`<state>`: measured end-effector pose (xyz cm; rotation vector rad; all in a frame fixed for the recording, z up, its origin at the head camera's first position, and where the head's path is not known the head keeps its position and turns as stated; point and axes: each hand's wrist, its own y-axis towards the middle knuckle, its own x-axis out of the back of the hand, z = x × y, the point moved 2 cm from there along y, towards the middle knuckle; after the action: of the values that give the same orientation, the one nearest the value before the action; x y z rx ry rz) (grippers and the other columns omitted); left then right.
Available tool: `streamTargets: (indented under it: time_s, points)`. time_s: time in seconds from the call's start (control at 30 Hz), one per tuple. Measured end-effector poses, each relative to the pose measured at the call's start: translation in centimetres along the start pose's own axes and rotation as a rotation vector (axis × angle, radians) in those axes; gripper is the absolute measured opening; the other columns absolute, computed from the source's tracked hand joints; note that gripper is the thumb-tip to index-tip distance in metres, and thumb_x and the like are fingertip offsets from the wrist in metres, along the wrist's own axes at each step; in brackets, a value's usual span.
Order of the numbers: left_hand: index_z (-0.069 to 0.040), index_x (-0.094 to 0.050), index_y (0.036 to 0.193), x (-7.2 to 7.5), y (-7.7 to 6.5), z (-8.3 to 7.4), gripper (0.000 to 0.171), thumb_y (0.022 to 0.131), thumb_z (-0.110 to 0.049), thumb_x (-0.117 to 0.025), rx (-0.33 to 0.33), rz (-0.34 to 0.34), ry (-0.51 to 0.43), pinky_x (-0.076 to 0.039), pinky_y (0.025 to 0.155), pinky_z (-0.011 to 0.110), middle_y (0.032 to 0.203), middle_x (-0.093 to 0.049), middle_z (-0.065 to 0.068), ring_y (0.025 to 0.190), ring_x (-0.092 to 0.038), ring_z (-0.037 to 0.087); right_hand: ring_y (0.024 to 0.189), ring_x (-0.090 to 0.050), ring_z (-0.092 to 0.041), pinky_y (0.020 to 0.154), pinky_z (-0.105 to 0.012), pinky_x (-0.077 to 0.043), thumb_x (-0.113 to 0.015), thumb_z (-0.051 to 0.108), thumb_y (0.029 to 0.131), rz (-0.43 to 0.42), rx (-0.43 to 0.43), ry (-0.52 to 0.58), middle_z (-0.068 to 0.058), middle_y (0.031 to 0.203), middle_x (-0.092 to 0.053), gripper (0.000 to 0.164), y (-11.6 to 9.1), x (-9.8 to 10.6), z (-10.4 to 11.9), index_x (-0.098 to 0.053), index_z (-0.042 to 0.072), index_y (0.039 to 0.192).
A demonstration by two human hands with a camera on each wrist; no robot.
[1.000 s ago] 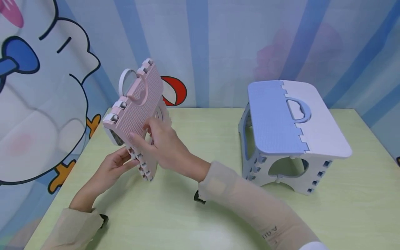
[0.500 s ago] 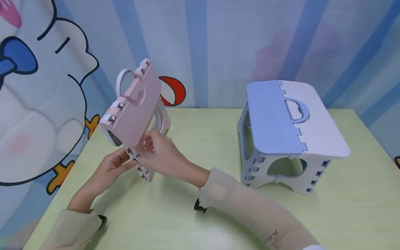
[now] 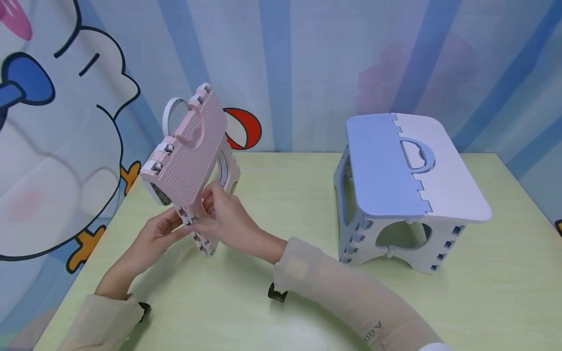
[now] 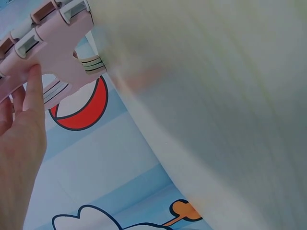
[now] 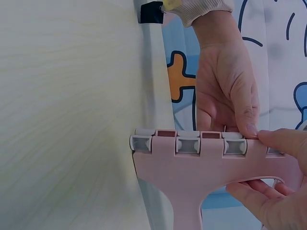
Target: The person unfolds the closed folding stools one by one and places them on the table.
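Note:
A pink-and-white folding stool (image 3: 199,156) stands partly folded on the left of the table, its top creased into a ridge with a loop handle (image 3: 173,114) sticking up. My left hand (image 3: 151,239) grips the hinged edge of the near leg panel, thumb on the hinges, as the right wrist view shows too. From the other side my right hand (image 3: 232,219) pinches the same panel (image 5: 177,175), its thumb on the edge and its fingers curled into the cut-out. Both thumbtips lie side by side there. In the left wrist view one left finger (image 4: 34,91) lies against the pink panel.
An unfolded blue-and-white folding stool (image 3: 382,170) stands upright on the right of the pale green table (image 3: 281,185). A curtain (image 3: 325,73) with blue stripes and cartoon figures hangs behind the table and along its left side.
My right hand has slid down from the stool's textured top to the near leg panel, its thumb meeting my left thumb. The stool and my left hand have hardly moved.

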<state>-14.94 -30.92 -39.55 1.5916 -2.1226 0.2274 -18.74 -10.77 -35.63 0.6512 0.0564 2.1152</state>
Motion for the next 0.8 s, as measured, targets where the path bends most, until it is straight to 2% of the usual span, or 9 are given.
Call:
streamTargets:
  time_s: [0.17,0.3,0.43,0.6,0.8]
  points:
    - [0.003,-0.040,0.148,0.0,-0.1,-0.1,0.050,0.102,-0.004,-0.056,-0.004,-0.003,-0.003,-0.046,0.096,0.017,0.143,-0.052,0.008,0.123,-0.051,-0.002,0.089,-0.058,-0.007,0.073,-0.014,-0.050,-0.083,0.017,0.083,0.017,-0.038,-0.018,0.000,0.102,-0.063,0.043,0.0,-0.2,0.0,-0.055,0.005,0.114]
    - [0.003,-0.040,0.148,0.0,0.0,-0.1,0.050,0.102,-0.004,-0.056,-0.006,-0.002,-0.005,-0.046,0.096,0.017,0.144,-0.051,0.005,0.123,-0.050,-0.002,0.088,-0.058,-0.006,0.074,-0.014,-0.050,-0.083,0.014,0.082,0.032,-0.075,-0.050,0.002,0.100,-0.065,0.039,0.1,-0.4,-0.1,-0.060,0.006,0.112]
    - [0.001,-0.041,0.148,0.0,0.0,-0.1,0.050,0.101,-0.006,-0.057,-0.001,0.002,-0.008,-0.045,0.097,0.017,0.145,-0.051,0.007,0.124,-0.050,-0.001,0.089,-0.057,-0.006,0.075,-0.014,-0.048,-0.084,0.010,0.081,0.039,-0.102,-0.101,0.002,0.100,-0.064,0.038,0.2,-0.7,-0.2,-0.060,0.006,0.111]
    - [0.002,-0.040,0.149,0.1,0.0,-0.1,0.051,0.101,-0.006,-0.057,-0.005,0.007,-0.010,-0.043,0.098,0.016,0.147,-0.049,0.012,0.126,-0.048,-0.001,0.086,-0.057,-0.006,0.070,-0.013,-0.048,-0.084,0.011,0.081,0.034,-0.087,-0.121,0.002,0.097,-0.062,0.037,0.2,-0.9,-0.3,-0.059,0.006,0.108]
    - [0.002,-0.040,0.149,0.0,0.0,-0.3,0.051,0.102,-0.005,-0.057,-0.006,0.014,-0.006,-0.044,0.098,0.017,0.146,-0.048,0.015,0.125,-0.049,-0.001,0.084,-0.054,-0.009,0.066,-0.014,-0.049,-0.082,0.010,0.084,0.057,-0.086,-0.136,0.003,0.101,-0.056,0.040,0.1,-1.3,-0.4,-0.054,0.008,0.112]
